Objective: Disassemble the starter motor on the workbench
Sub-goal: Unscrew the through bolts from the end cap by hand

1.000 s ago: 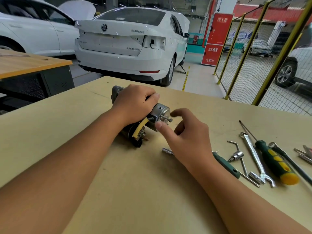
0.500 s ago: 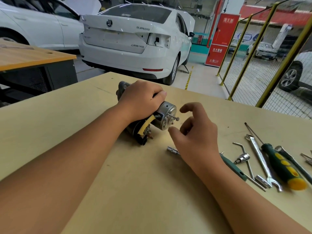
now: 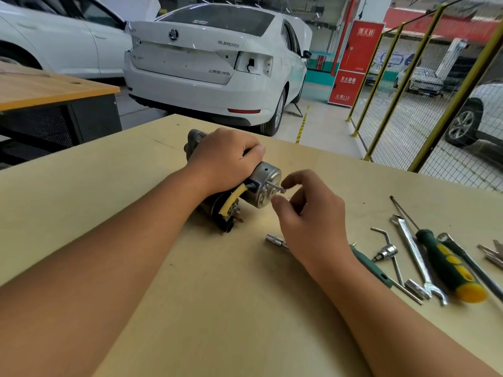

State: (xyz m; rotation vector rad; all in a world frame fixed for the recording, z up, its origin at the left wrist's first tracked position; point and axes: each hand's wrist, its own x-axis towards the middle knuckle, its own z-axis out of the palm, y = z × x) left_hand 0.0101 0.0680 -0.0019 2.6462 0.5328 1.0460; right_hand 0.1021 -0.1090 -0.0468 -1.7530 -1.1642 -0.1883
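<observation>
The starter motor [image 3: 265, 186] lies on its side on the tan workbench [image 3: 122, 191], its silver end cap facing right. My left hand [image 3: 226, 159] grips the motor's body from above and hides most of it. A through bolt [image 3: 275, 186] sticks out of the end cap. My right hand [image 3: 313, 216] has its index finger and thumb curled round the bolt's head, pinching it. A yellow cable [image 3: 231, 204] and the solenoid terminals [image 3: 236, 216] show below the left hand.
Tools lie to the right on the bench: a small socket bit [image 3: 273, 240], a green-handled driver [image 3: 370, 265], an L-shaped socket key [image 3: 388, 251], a spanner [image 3: 416, 251] and a green-and-yellow screwdriver [image 3: 449, 265]. A white car [image 3: 206, 66] and a yellow mesh fence [image 3: 424, 104] stand beyond the bench.
My right hand drew back from the end cap, then returned and now pinches the bolt's head. The left hand kept its grip on the motor.
</observation>
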